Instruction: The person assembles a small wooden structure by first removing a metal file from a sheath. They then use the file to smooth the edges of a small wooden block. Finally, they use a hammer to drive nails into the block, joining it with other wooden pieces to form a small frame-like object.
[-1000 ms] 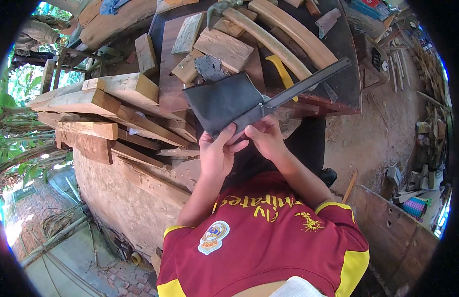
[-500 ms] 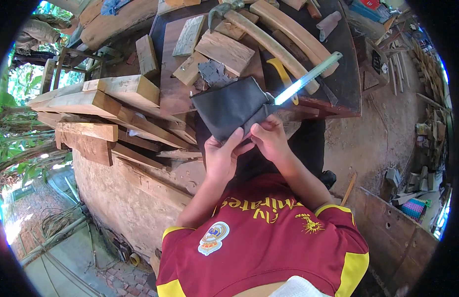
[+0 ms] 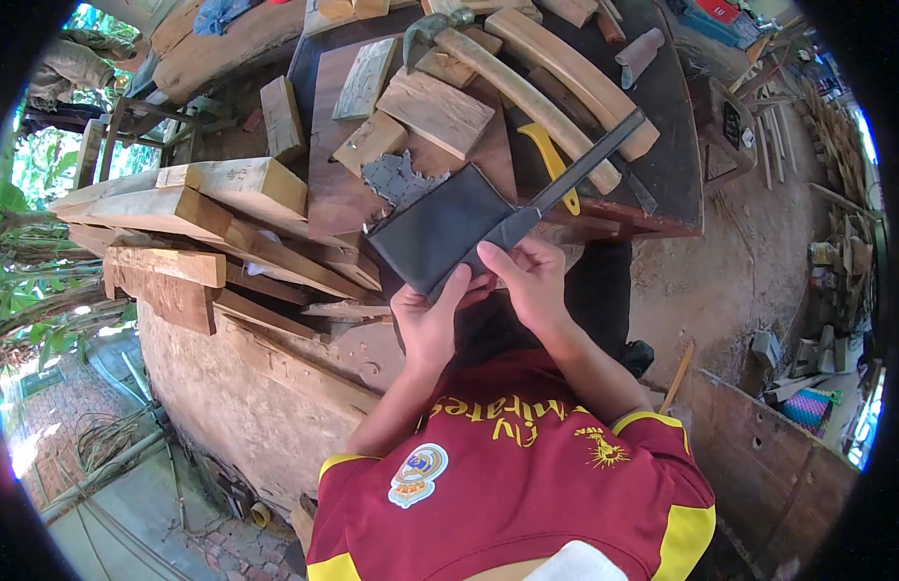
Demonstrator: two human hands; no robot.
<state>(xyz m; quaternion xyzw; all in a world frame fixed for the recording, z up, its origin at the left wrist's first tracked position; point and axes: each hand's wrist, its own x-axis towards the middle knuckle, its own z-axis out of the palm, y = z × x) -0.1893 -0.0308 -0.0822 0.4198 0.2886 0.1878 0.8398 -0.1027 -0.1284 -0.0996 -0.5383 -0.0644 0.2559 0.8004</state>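
Observation:
Both my hands hold a black sheet point(image 3: 440, 228) that looks like sandpaper, above the near edge of the workbench. Its lower right edge is folded over a flat metal strip point(image 3: 600, 150), which sticks out to the upper right and has a hole near its end. My left hand point(image 3: 425, 315) pinches the sheet's near corner between thumb and fingers. Along the fold, my right hand point(image 3: 532, 286) presses its thumb on top, with the fingers curled underneath. The covered part of the strip is hidden. Beyond the sheet lies a torn grey patterned piece point(image 3: 399, 179), partly overlapped by it.
Wood blocks point(image 3: 435, 111), a claw hammer point(image 3: 527, 97), a curved wooden piece point(image 3: 575, 82) and a yellow-handled tool point(image 3: 548, 160) lie on the dark workbench point(image 3: 677, 184). Long timber beams point(image 3: 198, 208) are stacked at left. A wooden board point(image 3: 779, 455) stands at lower right.
The sheet and strip have tilted, so the strip looks dark instead of shining. My right hand has shifted slightly along the fold, and the view has moved a little.

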